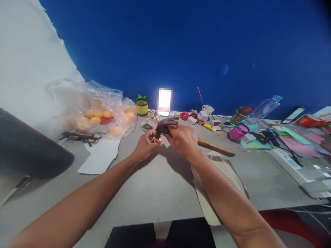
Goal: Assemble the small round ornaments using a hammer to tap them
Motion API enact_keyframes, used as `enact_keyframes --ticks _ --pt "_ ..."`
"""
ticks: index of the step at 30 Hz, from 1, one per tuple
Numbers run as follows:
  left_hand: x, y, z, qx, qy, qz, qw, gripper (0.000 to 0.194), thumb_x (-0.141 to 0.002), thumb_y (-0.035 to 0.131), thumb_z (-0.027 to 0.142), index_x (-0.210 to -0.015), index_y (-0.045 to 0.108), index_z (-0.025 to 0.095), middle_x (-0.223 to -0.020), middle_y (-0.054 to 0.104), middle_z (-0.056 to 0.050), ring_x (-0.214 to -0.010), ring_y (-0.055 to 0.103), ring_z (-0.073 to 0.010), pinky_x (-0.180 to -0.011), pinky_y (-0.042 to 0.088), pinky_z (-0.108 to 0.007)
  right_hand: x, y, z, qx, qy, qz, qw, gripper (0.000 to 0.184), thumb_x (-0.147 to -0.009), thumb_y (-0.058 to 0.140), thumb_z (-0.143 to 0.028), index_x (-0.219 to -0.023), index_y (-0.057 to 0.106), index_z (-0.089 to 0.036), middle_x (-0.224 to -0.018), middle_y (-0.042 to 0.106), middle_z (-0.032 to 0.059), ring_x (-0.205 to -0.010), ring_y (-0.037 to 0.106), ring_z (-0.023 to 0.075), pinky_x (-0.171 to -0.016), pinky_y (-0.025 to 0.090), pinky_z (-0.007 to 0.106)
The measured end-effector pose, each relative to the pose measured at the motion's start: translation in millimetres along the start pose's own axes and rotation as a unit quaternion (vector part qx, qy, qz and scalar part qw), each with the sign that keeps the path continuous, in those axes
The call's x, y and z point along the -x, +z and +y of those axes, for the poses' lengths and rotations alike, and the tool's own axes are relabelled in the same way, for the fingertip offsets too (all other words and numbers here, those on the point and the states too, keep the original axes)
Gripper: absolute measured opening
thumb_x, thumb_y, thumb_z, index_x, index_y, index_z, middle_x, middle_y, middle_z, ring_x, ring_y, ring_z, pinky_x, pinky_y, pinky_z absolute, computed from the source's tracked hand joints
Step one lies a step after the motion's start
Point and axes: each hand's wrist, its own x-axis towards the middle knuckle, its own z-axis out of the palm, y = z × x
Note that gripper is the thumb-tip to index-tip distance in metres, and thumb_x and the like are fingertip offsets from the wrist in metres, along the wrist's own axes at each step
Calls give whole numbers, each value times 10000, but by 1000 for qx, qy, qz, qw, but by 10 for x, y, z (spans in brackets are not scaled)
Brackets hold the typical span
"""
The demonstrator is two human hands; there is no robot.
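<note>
The right hand (182, 137) grips the hammer (163, 126) close beside the left hand (144, 146), whose fingers pinch a small piece (154, 140); a skewed tap might bruise them.

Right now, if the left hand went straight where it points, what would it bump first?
Likely the dark metal claw head of the wooden-handled hammer gripped by the right hand, close ahead of the left hand; the depth gap is unclear.

the head view looks forward and down over the desk (150, 193) toward a blue wall (181, 41).
</note>
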Motion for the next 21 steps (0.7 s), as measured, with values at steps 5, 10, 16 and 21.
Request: enact_keyframes --ticks 5,10,16,21 --pt "-8 -5 -12 0 -2 0 1000 334 -663 750 326 -941 624 191 -753 629 24 -618 554 -139 -580 439 -272 9 10 -37 -5 -9 2 1000 302 -1046 520 -381 -1236 709 -241 -1144 765 119 -975 702 263 -772 453 336" --pt "2 -1 -25 -27 18 -4 999 265 -680 740 300 -892 623 192 -768 632 20 -651 551 -140 -606 440 -275 13 -39 -52 -18 26 -23 999 284 -1045 533 -384 -1231 701 -253 -1127 773 109 -942 718 259 -776 468 334" --pt "30 17 24 -44 2 2 999 226 -701 714 294 -886 631 192 -739 618 22 -622 548 -139 -576 439 -271 -50 36 105 -8 98 -20 995 340 -1014 593 -374 -1305 646 -207 -1121 771 147 -960 741 285 -786 501 352" --pt "34 16 17 -50 8 -6 999 294 -709 723 314 -968 665 188 -778 661 -1 -656 591 -165 -580 469 -282 -129 281 316 -13 148 -53 988 318 -968 651 -348 -1225 690 -165 -1130 771 166 -1029 744 295 -809 523 340"
